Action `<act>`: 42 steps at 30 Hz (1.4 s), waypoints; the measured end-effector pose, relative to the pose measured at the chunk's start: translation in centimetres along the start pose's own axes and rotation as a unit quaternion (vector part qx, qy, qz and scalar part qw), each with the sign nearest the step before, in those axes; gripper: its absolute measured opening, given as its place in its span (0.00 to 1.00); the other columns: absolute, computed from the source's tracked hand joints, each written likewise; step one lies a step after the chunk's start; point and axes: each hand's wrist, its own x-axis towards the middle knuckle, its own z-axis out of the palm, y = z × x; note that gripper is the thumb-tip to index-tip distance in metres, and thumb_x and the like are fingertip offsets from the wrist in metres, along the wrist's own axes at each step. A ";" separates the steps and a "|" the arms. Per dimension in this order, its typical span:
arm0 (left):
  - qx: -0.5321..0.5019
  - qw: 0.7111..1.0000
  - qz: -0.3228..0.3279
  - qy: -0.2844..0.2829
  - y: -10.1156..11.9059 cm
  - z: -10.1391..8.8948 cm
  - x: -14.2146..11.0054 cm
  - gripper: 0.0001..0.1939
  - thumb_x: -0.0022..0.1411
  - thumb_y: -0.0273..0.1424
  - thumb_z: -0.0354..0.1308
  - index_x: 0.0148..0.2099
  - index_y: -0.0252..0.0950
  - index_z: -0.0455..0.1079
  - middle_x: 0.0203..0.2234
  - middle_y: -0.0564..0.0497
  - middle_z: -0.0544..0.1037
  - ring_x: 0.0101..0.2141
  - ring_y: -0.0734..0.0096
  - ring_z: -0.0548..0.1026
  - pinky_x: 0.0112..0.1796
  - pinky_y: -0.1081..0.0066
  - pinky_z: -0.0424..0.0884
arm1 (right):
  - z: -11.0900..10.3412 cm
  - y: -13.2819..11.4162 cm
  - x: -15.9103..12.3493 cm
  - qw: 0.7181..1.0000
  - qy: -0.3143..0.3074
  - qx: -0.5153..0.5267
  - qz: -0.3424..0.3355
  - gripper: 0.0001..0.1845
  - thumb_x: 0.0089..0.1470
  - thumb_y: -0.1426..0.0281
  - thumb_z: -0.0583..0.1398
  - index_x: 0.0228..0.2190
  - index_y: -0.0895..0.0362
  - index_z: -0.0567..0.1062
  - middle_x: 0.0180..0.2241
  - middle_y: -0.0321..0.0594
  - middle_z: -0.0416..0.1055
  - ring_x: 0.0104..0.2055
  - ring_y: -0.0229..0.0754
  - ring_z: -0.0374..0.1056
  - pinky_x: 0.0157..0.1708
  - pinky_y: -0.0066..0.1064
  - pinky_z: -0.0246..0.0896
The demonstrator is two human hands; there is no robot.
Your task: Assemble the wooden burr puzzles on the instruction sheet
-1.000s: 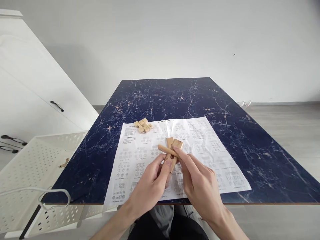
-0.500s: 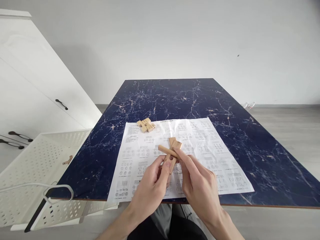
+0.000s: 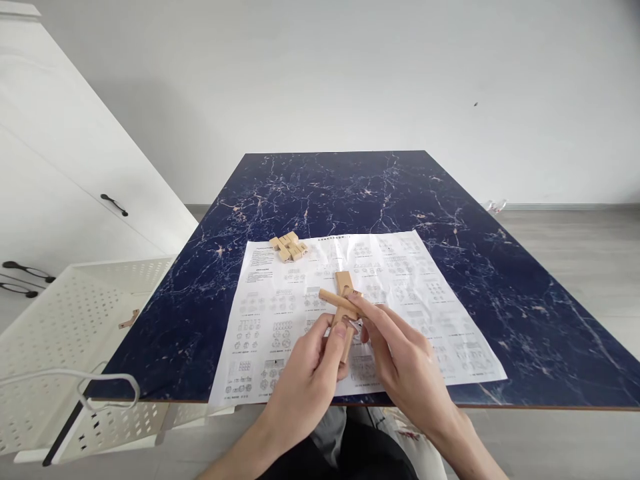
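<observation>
My left hand [image 3: 305, 377] is closed around a notched wooden puzzle piece [image 3: 349, 340], thumb on top. Across its upper part lies a round-looking wooden stick [image 3: 332, 298], tilted down to the right, with my right hand [image 3: 407, 357] pinching its right end. Another flat wooden piece [image 3: 343, 279] sticks out beyond the crossing; how these pieces join is partly hidden by my fingers. Beneath both hands a creased paper sheet [image 3: 250, 283] printed with rows of small diagrams is spread out. On its upper left corner rests an interlocked cluster of light wooden blocks [image 3: 289, 247].
The dark blue marbled table [image 3: 325, 193] ends at a front edge close to my lap. To the left stand a white perforated basket [image 3: 75, 300] with a small wooden piece [image 3: 129, 319] in it, a white curved bar [image 3: 113, 373] and a white cabinet [image 3: 65, 147].
My right fingers have shifted the stick slightly, and the wooden pieces have turned a little in my left hand. The view has also moved slightly; the block cluster stays on the sheet.
</observation>
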 end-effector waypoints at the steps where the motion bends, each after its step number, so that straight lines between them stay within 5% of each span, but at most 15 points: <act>1: 0.004 1.000 -0.001 0.003 0.0 0.0 0.1 0.20 0.80 0.48 0.45 0.39 0.40 0.60 0.24 0.60 0.55 0.23 0.74 0.52 0.26 0.69 0.54 | 0.1 0.0 0.0 1.000 -0.006 0.005 -0.001 0.27 0.74 0.78 0.50 0.69 0.52 0.67 0.43 0.44 0.78 0.34 0.41 0.76 0.31 0.31 0.74; 17: 0.040 0.999 -0.005 -0.027 -0.1 -0.7 0.5 0.21 0.80 0.49 0.45 0.38 0.40 0.59 0.25 0.58 0.60 0.25 0.73 0.56 0.28 0.69 0.58 | -0.2 0.5 -0.1 0.999 0.008 0.033 -0.027 0.24 0.75 0.73 0.57 0.68 0.49 0.69 0.52 0.47 0.81 0.47 0.47 0.82 0.40 0.35 0.83; 23: 0.040 0.998 -0.003 -0.055 0.4 -0.8 0.8 0.22 0.79 0.51 0.45 0.39 0.40 0.62 0.26 0.57 0.59 0.26 0.72 0.56 0.30 0.69 0.61 | -0.3 0.6 -0.1 0.998 0.030 0.025 -0.052 0.23 0.74 0.77 0.57 0.65 0.50 0.72 0.44 0.42 0.82 0.41 0.44 0.82 0.36 0.31 0.80; 30: 0.042 0.998 -0.005 -0.044 0.8 -0.6 0.7 0.22 0.80 0.51 0.44 0.39 0.40 0.62 0.25 0.58 0.58 0.25 0.73 0.55 0.28 0.69 0.59 | -0.3 0.3 0.2 0.997 0.040 -0.021 -0.068 0.20 0.74 0.75 0.58 0.63 0.52 0.73 0.49 0.45 0.83 0.47 0.47 0.83 0.36 0.31 0.81; 42: 0.000 0.998 -0.025 -0.058 0.9 -0.9 0.1 0.23 0.78 0.53 0.47 0.40 0.40 0.62 0.26 0.59 0.54 0.25 0.73 0.51 0.29 0.69 0.58 | -0.3 0.0 0.3 0.996 0.023 0.006 -0.081 0.21 0.72 0.79 0.58 0.62 0.52 0.72 0.44 0.43 0.83 0.40 0.43 0.83 0.34 0.31 0.79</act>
